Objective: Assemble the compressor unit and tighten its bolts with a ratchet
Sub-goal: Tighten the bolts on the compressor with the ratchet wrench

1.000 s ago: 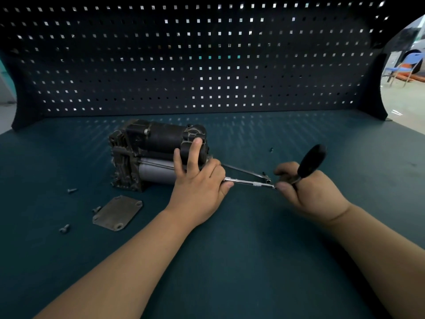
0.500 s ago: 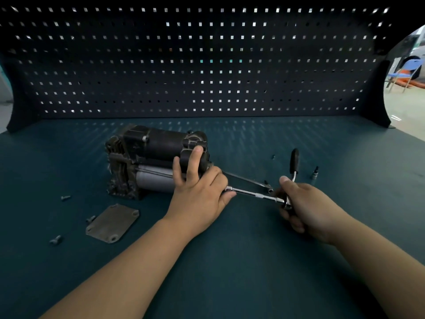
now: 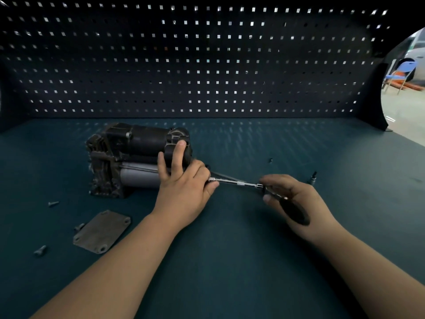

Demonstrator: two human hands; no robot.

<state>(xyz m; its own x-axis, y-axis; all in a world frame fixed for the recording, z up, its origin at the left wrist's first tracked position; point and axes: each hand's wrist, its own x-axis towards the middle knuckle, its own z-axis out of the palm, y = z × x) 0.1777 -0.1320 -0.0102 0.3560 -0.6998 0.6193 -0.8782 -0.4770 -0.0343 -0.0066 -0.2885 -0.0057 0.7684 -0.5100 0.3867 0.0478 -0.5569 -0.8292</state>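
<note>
Compressor [image 3: 138,157]: left hand [image 3: 184,194] pinches extension bar [image 3: 236,182] at its end, outer fingers braced on housing; right hand [image 3: 296,199] grips ratchet [image 3: 294,211].

1 compressor [image 3: 138,153], 1 ratchet [image 3: 239,183], 1 plate [image 3: 101,231], 3 bolts [image 3: 53,203] (all loose).

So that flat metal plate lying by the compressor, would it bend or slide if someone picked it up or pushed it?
The plate looks like solid metal with bolt lugs at its corners, so it is probably stiff, not floppy. It lies flat on the bench, so a push would likely slide it rather than tip it. Probably heavy for its size.
</note>
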